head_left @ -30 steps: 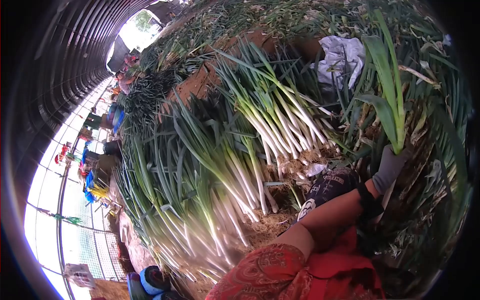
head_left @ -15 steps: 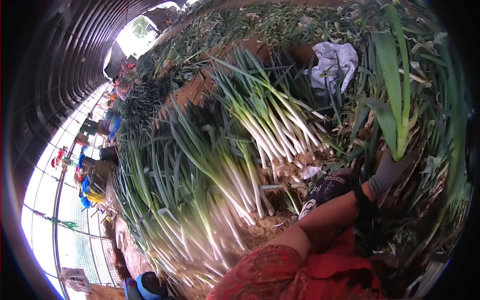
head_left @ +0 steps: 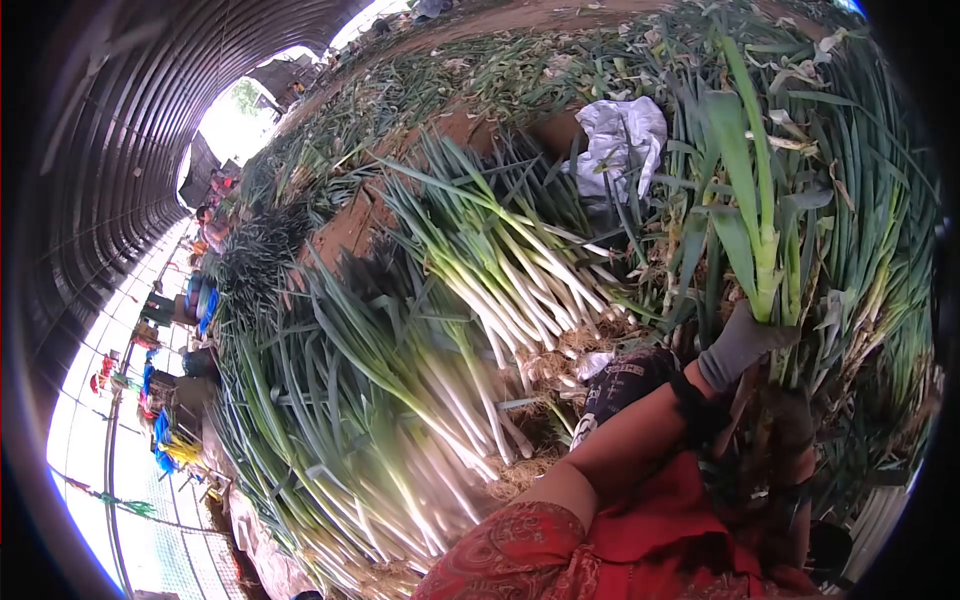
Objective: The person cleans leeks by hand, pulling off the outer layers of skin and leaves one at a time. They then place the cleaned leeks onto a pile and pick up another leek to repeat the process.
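My left hand (head_left: 742, 346), in a grey glove, is wrapped round a leek (head_left: 765, 265) at the right of the view. The leek stands roughly upright, its broad green leaves spread above the fist. Lower down, in shadow, is my gloved right hand (head_left: 790, 418), close to the lower part of the leek; its fingers are too dark to make out. To the left of my left arm, cleaned leeks (head_left: 530, 270) with white stems and brown roots lie in bundles. More leeks (head_left: 330, 430) are spread in a long row beside them.
A crumpled white plastic sack (head_left: 620, 145) lies among leaves behind the bundles. Uncleaned leeks (head_left: 870, 230) are heaped at the right. Mesh wall (head_left: 160, 530) and colourful items (head_left: 175, 450) line the left side under a ribbed roof (head_left: 120, 130). Another person (head_left: 213, 230) is far off.
The view has shifted, bringing more of the right-hand heap into sight. My left hand keeps its hold on the leek, and my right hand and forearm now show below it.
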{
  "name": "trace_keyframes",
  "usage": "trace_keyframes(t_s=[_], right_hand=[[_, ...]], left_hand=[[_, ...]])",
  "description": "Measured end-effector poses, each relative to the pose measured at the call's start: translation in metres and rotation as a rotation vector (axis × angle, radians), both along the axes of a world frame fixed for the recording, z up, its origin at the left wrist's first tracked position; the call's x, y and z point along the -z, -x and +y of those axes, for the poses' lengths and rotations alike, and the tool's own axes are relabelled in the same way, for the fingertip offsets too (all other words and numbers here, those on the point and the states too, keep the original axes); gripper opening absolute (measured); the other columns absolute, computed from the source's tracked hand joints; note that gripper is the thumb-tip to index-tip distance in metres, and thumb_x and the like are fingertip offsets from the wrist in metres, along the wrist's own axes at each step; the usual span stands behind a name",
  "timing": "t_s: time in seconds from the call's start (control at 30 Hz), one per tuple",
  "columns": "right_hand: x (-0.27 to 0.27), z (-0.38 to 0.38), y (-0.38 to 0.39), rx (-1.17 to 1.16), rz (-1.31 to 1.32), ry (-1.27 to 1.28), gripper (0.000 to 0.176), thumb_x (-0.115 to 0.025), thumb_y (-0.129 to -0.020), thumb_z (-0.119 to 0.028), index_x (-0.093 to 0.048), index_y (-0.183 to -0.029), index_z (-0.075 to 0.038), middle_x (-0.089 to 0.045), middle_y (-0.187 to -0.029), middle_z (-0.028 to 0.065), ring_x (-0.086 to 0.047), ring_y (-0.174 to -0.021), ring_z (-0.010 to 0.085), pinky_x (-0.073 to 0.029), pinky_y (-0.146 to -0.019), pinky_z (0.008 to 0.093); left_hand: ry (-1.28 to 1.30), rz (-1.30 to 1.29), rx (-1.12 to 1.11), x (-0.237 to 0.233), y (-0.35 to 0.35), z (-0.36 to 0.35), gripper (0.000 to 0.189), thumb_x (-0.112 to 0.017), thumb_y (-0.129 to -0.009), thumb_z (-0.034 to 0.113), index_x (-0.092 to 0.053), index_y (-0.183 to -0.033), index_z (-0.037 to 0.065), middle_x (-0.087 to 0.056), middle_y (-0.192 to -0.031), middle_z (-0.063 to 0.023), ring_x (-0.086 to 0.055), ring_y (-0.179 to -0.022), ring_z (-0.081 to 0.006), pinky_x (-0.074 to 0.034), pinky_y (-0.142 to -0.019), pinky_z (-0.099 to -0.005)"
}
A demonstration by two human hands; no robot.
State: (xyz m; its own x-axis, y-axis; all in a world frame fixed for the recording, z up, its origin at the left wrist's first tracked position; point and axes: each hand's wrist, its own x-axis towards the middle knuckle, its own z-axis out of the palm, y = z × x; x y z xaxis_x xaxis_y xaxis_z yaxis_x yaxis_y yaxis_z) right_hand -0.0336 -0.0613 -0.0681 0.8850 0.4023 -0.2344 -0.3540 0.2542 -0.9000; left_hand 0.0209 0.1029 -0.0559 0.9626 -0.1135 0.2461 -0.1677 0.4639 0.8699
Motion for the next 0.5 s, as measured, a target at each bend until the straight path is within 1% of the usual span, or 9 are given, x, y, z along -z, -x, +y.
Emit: trace_keyframes(t_s=[0.07,0.1,0.2,0.3,0.37,0.4,0.43,0.47,0.5], right_hand=[[0.019,-0.006,0.006,0.018,-0.001,-0.093,0.027,-0.063,-0.083,-0.005,-0.061,-0.109,0.000,-0.062,-0.084,0.0000,-0.058,-0.064,0.0090,-0.045,-0.053,0.0228],[0.026,-0.010,0.009,0.030,0.006,-0.067,0.029,-0.063,-0.083,-0.006,-0.059,-0.112,-0.001,-0.061,-0.081,-0.0011,-0.056,-0.061,0.0071,-0.044,-0.050,0.0227],[0.030,-0.027,0.026,0.033,0.026,-0.045,0.030,-0.063,-0.084,-0.005,-0.059,-0.113,-0.002,-0.061,-0.079,-0.0009,-0.057,-0.061,0.0071,-0.045,-0.050,0.0230],[0.026,-0.037,0.042,0.226,0.018,0.092,0.028,-0.063,-0.084,-0.006,-0.060,-0.112,-0.003,-0.061,-0.077,-0.0011,-0.057,-0.061,0.0083,-0.045,-0.051,0.0231],[0.074,-0.069,0.056,0.294,-0.201,0.382,0.025,-0.064,-0.086,-0.009,-0.061,-0.110,-0.003,-0.063,-0.080,-0.0012,-0.058,-0.062,0.0100,-0.044,-0.051,0.0239],[0.083,-0.078,0.063,0.280,-0.276,0.456,0.021,-0.065,-0.087,-0.011,-0.062,-0.106,-0.003,-0.064,-0.084,-0.0011,-0.060,-0.066,0.0123,-0.046,-0.054,0.0275],[0.094,-0.088,0.070,0.271,-0.351,0.531,0.018,-0.065,-0.088,-0.014,-0.063,-0.103,-0.004,-0.065,-0.089,-0.0010,-0.062,-0.070,0.0145,-0.047,-0.057,0.0311],[0.106,-0.103,0.070,0.170,-0.689,0.882,0.027,-0.066,-0.087,-0.015,-0.058,-0.111,-0.003,-0.064,-0.092,0.0026,-0.060,-0.071,0.0160,-0.049,-0.060,0.0321],[0.126,-0.129,0.069,0.027,-0.994,1.250,0.038,-0.067,-0.086,-0.015,-0.054,-0.119,-0.003,-0.062,-0.095,0.0062,-0.059,-0.072,0.0176,-0.050,-0.063,0.0331]], left_hand=[[0.036,0.043,0.018,0.000,0.003,-0.006,0.042,-0.074,-0.076,-0.001,-0.060,-0.115,0.002,-0.064,-0.097,0.0008,-0.060,-0.087,-0.0102,-0.051,-0.079,-0.0262],[0.055,0.063,0.027,0.000,0.004,-0.008,0.044,-0.075,-0.075,-0.001,-0.060,-0.116,0.002,-0.064,-0.098,0.0002,-0.060,-0.088,-0.0108,-0.052,-0.081,-0.0268],[0.131,0.072,0.097,0.006,0.006,-0.015,0.048,-0.074,-0.073,-0.004,-0.058,-0.118,0.002,-0.062,-0.103,-0.0013,-0.060,-0.092,-0.0117,-0.052,-0.080,-0.0274],[0.159,0.170,0.059,0.016,0.006,-0.020,0.046,-0.072,-0.073,-0.005,-0.058,-0.116,0.003,-0.062,-0.101,-0.0017,-0.060,-0.089,-0.0118,-0.052,-0.076,-0.0274],[0.226,0.173,-0.012,0.020,0.004,-0.015,0.042,-0.071,-0.073,-0.004,-0.059,-0.113,0.002,-0.063,-0.098,-0.0016,-0.060,-0.086,-0.0115,-0.051,-0.073,-0.0271],[0.272,0.169,-0.047,0.023,0.003,-0.013,0.039,-0.071,-0.074,-0.003,-0.060,-0.111,0.002,-0.063,-0.096,-0.0014,-0.060,-0.084,-0.0113,-0.051,-0.071,-0.0269],[0.221,0.156,-0.066,0.025,0.002,-0.004,0.035,-0.072,-0.074,-0.002,-0.061,-0.106,0.001,-0.064,-0.091,-0.0019,-0.061,-0.079,-0.0114,-0.051,-0.067,-0.0271],[0.074,0.156,-0.137,0.030,0.000,-0.002,0.032,-0.073,-0.074,0.000,-0.062,-0.104,0.000,-0.064,-0.091,-0.0028,-0.061,-0.077,-0.0113,-0.052,-0.065,-0.0267],[-0.085,0.165,-0.171,0.031,-0.002,0.003,0.036,-0.074,-0.074,0.002,-0.061,-0.107,0.003,-0.063,-0.094,-0.0023,-0.060,-0.080,-0.0129,-0.052,-0.069,-0.0283]])
